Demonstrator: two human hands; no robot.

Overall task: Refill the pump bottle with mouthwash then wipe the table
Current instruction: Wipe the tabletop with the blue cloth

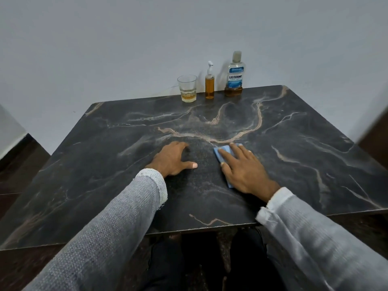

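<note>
Mouthwash is already in the pump bottle, judging by its amber fill, so the step in hand looks to be the wiping; the table (294, 143), a dark marbled slab against a pale wall, fills most of the view, with its near edge just above the person's dark-clad knees. Both sleeves reach in from below; the left hand (172, 159) lies flat on the bare top, fingers spread and grasping nothing, seemingly as a brace; the right hand (244, 171) presses flat, fingers extended, on a folded blue cloth (223, 153) near the middle of the slab, pinning it rather than gripping it. Along the far edge, well apart from both hands, stand the mouthwash bottle (234, 77), capped and nearly drained, the pump bottle (209, 85) just beside it to the left with its pump head on, and a glass (187, 88) holding a little amber liquid. The next move likely calls for sweeping the cloth outward under steady pressure toward the unwiped margins, stopping short of the three vessels; a speckled sheen around the hands may be damp residue, though I cannot tell for certain. Most of the cloth is hidden under the palm; the small print on the label is unreadable; the table's left corner runs out of view.
</note>
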